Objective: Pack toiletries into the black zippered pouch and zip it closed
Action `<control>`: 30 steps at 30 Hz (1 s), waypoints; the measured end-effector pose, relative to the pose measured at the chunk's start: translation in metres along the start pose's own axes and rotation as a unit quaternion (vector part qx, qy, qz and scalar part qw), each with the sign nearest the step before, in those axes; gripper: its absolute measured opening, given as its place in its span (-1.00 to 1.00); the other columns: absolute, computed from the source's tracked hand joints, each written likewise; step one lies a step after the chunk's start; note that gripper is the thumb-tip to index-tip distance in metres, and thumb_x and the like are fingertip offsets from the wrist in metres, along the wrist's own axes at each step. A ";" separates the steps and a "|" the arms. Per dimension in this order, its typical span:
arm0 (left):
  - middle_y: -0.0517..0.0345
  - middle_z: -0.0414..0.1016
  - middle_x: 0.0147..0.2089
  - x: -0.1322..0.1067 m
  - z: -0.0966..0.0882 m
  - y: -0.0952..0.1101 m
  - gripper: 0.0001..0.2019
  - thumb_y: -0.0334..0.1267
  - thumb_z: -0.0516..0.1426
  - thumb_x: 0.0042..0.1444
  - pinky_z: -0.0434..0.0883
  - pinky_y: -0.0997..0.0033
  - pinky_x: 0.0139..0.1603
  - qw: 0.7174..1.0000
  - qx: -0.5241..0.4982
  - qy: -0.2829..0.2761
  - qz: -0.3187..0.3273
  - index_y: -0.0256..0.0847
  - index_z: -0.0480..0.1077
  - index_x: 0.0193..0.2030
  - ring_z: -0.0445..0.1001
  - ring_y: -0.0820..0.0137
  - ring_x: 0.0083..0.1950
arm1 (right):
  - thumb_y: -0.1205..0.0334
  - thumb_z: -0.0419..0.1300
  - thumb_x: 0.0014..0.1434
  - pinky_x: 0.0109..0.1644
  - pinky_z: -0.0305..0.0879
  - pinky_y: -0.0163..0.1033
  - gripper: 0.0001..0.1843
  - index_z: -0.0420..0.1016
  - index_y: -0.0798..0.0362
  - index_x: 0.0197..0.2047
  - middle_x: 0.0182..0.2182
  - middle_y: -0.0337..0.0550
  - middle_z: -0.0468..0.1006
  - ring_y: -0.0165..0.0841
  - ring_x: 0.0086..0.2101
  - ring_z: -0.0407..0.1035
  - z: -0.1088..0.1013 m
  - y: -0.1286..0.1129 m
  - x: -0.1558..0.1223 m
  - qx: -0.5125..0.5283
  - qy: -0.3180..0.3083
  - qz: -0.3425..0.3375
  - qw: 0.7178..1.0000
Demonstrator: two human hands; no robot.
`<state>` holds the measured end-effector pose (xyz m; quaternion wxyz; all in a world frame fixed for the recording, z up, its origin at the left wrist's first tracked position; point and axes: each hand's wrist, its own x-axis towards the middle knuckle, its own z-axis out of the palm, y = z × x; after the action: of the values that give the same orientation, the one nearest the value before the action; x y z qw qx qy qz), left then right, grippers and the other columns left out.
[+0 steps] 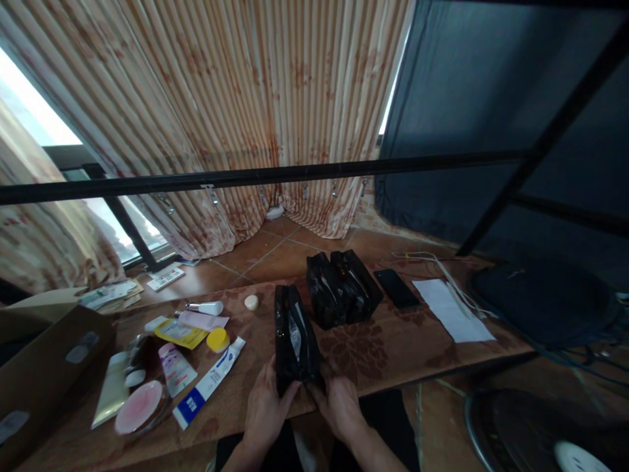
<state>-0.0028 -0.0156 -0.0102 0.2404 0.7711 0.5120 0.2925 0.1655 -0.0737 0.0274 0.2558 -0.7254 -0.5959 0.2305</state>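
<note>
A black zippered pouch [310,351] stands at the table's near edge, its top parted so that a pale lining shows. My left hand [265,403] grips its near left corner, thumb against the near end. On the other side my right hand [339,401] holds the near right corner, its fingertips partly hidden by the pouch. Just beyond, two similar black pouches [327,292] stand side by side. To the left lie a blue-and-white toothpaste tube [209,383], a pink-and-white tube [175,370], a yellow-lidded jar [217,339] and a pink-lidded round container [140,406].
A cardboard box [54,367] sits at the far left. Right of the pouches are a dark phone [397,288], a white paper sheet [452,311], a white cable [449,275] and a dark bag [545,301]. A black rail [295,172] crosses beyond the table.
</note>
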 end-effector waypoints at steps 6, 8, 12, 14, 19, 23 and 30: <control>-0.06 0.44 0.06 0.001 -0.002 0.002 -0.65 -0.11 0.12 0.15 0.40 0.02 0.09 1.000 0.002 -0.013 0.003 -0.19 0.30 0.03 0.40 0.13 0.15 | 0.14 0.10 0.19 -0.02 0.33 -0.21 -0.67 0.43 0.06 0.00 -0.03 -0.01 0.49 -0.20 -0.09 0.47 -0.001 0.000 0.002 0.000 -0.009 0.010 1.000; -0.06 0.44 0.06 0.001 -0.003 0.003 -0.63 -0.13 0.13 0.13 0.40 0.02 0.10 1.000 -0.004 -0.012 0.004 -0.19 0.30 0.05 0.42 0.13 0.13 | 0.14 0.10 0.19 -0.02 0.33 -0.18 -0.64 0.42 0.06 0.03 -0.02 0.00 0.48 -0.18 -0.08 0.47 0.000 0.000 0.002 -0.004 -0.010 0.017 1.000; -0.06 0.46 0.04 0.001 -0.004 0.005 -0.55 -0.09 0.18 0.06 0.42 0.02 0.06 1.000 -0.007 -0.006 0.000 -0.21 0.31 0.07 0.44 0.11 0.10 | 0.14 0.08 0.20 -0.03 0.33 -0.16 -0.65 0.42 0.08 0.02 -0.04 0.02 0.47 -0.16 -0.09 0.47 0.002 -0.002 0.002 -0.014 -0.013 0.026 0.999; -0.06 0.45 0.05 0.001 -0.004 0.007 -0.51 -0.05 0.20 0.04 0.41 0.02 0.08 1.000 -0.007 -0.004 0.005 -0.21 0.29 0.08 0.43 0.10 0.11 | 0.17 0.09 0.19 -0.03 0.32 -0.18 -0.68 0.43 0.09 -0.02 -0.04 0.02 0.47 -0.17 -0.08 0.46 0.002 -0.002 0.004 -0.019 -0.018 0.028 0.999; -0.09 0.41 0.09 0.001 -0.004 0.008 -0.49 -0.01 0.19 0.06 0.36 -0.01 0.13 1.000 0.005 -0.013 0.002 -0.21 0.26 0.10 0.38 0.09 0.16 | 0.22 0.11 0.17 -0.01 0.29 -0.24 -0.71 0.43 0.07 -0.04 -0.06 -0.01 0.49 -0.23 -0.05 0.44 0.002 0.000 0.008 -0.028 -0.031 0.029 0.999; -0.10 0.39 0.11 0.000 0.000 0.008 -0.51 -0.04 0.16 0.10 0.36 -0.01 0.13 1.000 0.020 -0.017 -0.011 -0.20 0.26 0.12 0.35 0.08 0.18 | 0.17 0.10 0.18 -0.06 0.31 -0.21 -0.69 0.42 0.09 -0.04 -0.05 0.03 0.50 -0.20 -0.11 0.47 0.003 0.001 0.009 -0.036 -0.039 0.037 0.998; -0.11 0.38 0.13 -0.002 0.004 0.004 -0.48 -0.02 0.16 0.09 0.35 0.01 0.15 1.000 0.029 -0.002 -0.004 -0.20 0.24 0.14 0.34 0.07 0.20 | 0.19 0.08 0.19 -0.04 0.30 -0.21 -0.69 0.43 0.05 -0.01 -0.01 0.01 0.49 -0.22 -0.08 0.46 0.004 -0.001 0.009 -0.032 -0.041 0.037 0.998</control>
<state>0.0021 -0.0192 -0.0113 0.2197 0.7764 0.5228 0.2751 0.1639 -0.0643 0.0243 0.1986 -0.7449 -0.5857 0.2503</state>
